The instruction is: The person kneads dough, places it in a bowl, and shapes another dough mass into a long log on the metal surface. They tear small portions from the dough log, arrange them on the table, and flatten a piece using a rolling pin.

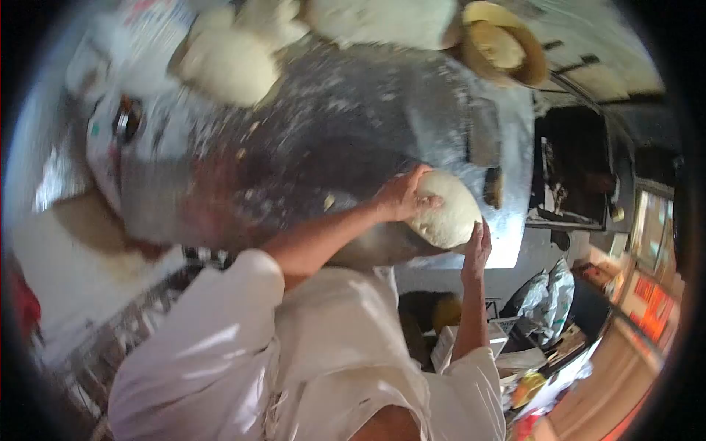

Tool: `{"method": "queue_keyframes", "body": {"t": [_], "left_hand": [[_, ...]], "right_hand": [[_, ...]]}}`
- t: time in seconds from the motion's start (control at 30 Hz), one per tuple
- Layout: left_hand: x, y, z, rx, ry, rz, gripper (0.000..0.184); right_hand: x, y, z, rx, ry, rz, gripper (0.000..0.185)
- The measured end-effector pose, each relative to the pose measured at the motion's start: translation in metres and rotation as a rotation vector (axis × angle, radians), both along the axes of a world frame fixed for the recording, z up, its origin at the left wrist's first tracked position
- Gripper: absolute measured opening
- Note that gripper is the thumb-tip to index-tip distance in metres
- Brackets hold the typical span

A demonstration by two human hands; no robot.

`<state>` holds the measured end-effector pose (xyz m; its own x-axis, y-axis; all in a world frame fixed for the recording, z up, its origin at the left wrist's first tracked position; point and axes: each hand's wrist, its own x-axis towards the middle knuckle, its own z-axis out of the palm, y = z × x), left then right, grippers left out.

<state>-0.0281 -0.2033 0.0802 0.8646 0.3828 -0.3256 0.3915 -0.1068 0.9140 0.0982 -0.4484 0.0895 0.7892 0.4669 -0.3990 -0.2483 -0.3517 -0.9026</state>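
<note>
White dough (447, 211): one smooth, rounded piece, held between both hands at the near right part of the table; whether its underside touches the metal, I cannot tell.
Left hand (406, 197): grasping the dough from the left, fingers and thumb spread over its side.
Right hand (479, 248): curved against the dough's lower right edge, fingertips on it, steadying that side.
Table (331, 140): grey metal, streaked with pale flour and a few small scraps.
Block (483, 134): flat and greyish, lying beyond the dough, near the table's right side.
Brush (493, 187): brownish, just beside the dough on its right, details too blurred to tell.
Far edge: a big dough mass (382, 20), with a rounded lump (232, 67) to its left.
Bowl (535, 67): yellowish, at the far right corner, pale stuff inside.
Jar (129, 120): dark, at the table's left.
Shirt (198, 353): white, sleeves ending near the elbows.
Right of the table: silvery bags (553, 298) and orange-red paper (650, 306).
</note>
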Motion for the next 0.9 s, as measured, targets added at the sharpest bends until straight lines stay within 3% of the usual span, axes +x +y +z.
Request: {"method": "queue_keyframes", "body": {"t": [0.1,0.13,0.17,0.23,0.33,0.5,0.57,0.63,0.67,0.7,0.77,0.83,0.87,0.9], "left_hand": [[-0.071,0.014,0.004,-0.040,-0.028,0.058,0.080],[-0.103,0.019,-0.003,-0.041,0.000,0.089,0.076],[-0.135,0.029,0.002,-0.026,0.000,0.112,0.074],[-0.200,0.050,0.012,-0.028,0.013,0.210,0.070],[-0.283,0.083,0.006,0.038,0.012,0.379,0.068],[-0.354,0.169,-0.023,0.125,0.061,0.600,0.066],[-0.364,0.198,-0.010,-0.041,-0.004,0.713,0.064],[-0.367,0.216,0.013,-0.094,0.007,0.724,0.055],[-0.367,0.223,0.048,-0.178,-0.062,0.664,0.057],[-0.368,0.228,0.084,-0.269,-0.118,0.606,0.058],[-0.345,0.223,0.156,-0.307,-0.234,0.443,0.059],[-0.322,0.218,0.171,-0.578,-0.493,0.295,0.056],[-0.319,0.223,0.161,-0.425,-0.450,0.294,0.059],[-0.316,0.229,0.141,-0.269,-0.407,0.289,0.062]], "right_hand": [[-0.046,0.017,-0.013,-0.097,-0.016,0.139,0.058],[-0.074,0.029,-0.013,-0.040,0.050,0.088,0.048],[-0.099,0.039,-0.022,-0.014,-0.022,0.139,0.045],[-0.149,0.086,0.005,-0.240,-0.233,0.287,0.049],[-0.208,0.157,0.004,-0.265,-0.276,0.346,0.053],[-0.260,0.283,0.001,-0.234,-0.411,0.494,0.059],[-0.276,0.305,0.006,-0.269,-0.463,0.460,0.058],[-0.280,0.310,0.003,-0.261,-0.385,0.532,0.057],[-0.280,0.300,-0.008,-0.129,-0.054,0.471,0.059],[-0.274,0.289,0.001,-0.136,-0.050,0.461,0.059],[-0.265,0.252,0.032,0.261,1.056,0.469,0.065],[-0.260,0.229,0.048,0.118,1.034,0.344,0.069],[-0.238,0.206,0.025,0.128,0.931,0.522,0.072],[-0.224,0.193,0.027,0.123,0.917,0.522,0.072]]}}
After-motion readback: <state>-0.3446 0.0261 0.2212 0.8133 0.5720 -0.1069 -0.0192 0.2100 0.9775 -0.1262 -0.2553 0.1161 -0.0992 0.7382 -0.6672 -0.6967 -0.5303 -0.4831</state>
